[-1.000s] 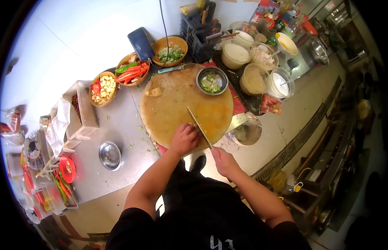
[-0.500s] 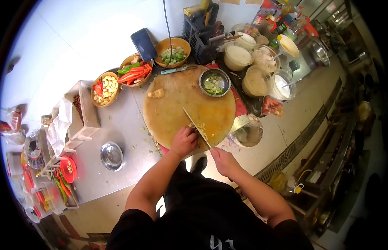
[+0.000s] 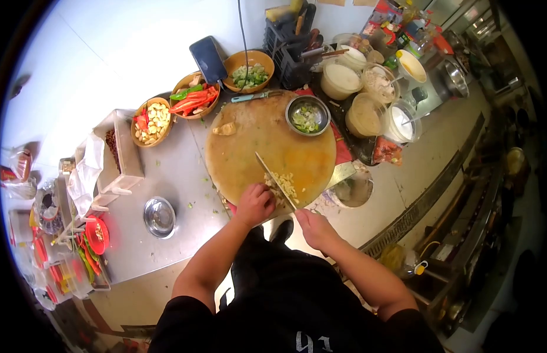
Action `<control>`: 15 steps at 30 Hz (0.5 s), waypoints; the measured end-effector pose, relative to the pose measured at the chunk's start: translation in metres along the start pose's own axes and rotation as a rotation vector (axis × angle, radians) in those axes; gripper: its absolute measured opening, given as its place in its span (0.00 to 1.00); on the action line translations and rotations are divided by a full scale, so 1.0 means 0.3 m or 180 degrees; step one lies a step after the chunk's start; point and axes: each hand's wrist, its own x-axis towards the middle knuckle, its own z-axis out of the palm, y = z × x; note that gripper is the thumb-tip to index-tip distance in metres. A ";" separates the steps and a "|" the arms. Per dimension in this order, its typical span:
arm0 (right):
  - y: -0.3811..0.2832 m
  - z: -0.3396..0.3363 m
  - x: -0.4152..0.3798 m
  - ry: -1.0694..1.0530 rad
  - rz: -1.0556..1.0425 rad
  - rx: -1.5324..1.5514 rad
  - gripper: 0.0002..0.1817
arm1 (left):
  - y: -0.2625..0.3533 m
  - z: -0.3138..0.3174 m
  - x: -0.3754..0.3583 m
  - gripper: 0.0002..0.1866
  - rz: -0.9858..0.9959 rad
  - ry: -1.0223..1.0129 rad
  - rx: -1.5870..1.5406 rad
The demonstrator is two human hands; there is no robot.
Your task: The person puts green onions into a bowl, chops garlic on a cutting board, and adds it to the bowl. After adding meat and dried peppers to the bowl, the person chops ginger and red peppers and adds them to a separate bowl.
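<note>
Pale chopped bits (image 3: 289,185) lie on the near side of the round board (image 3: 241,156), more of them spread right of the knife (image 3: 273,178) than a moment ago. My right hand (image 3: 317,229) is closed firmly round the knife's handle at the board's near edge. My left hand (image 3: 255,204), fingers curled, sits left of the blade on the board's near part; whether it pinches anything I cannot tell.
</note>
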 end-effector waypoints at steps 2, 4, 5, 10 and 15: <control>0.012 0.016 -0.010 0.0070 -0.0091 0.0089 0.25 | 0.018 -0.019 -0.011 0.11 -0.0099 0.0000 -0.0020; 0.029 0.031 -0.012 0.0161 -0.0207 0.0170 0.25 | 0.020 -0.023 -0.023 0.13 -0.0176 0.0021 -0.0027; 0.042 0.039 0.000 0.0078 -0.0143 0.0087 0.25 | 0.000 -0.008 -0.040 0.13 -0.0073 0.0025 0.0039; 0.018 0.044 -0.019 0.0073 -0.0220 0.0075 0.27 | -0.017 0.003 -0.074 0.13 -0.0069 0.0154 0.0217; -0.014 0.046 -0.024 -0.0039 -0.0192 -0.0052 0.26 | -0.027 -0.009 -0.094 0.13 0.0103 0.0270 0.0213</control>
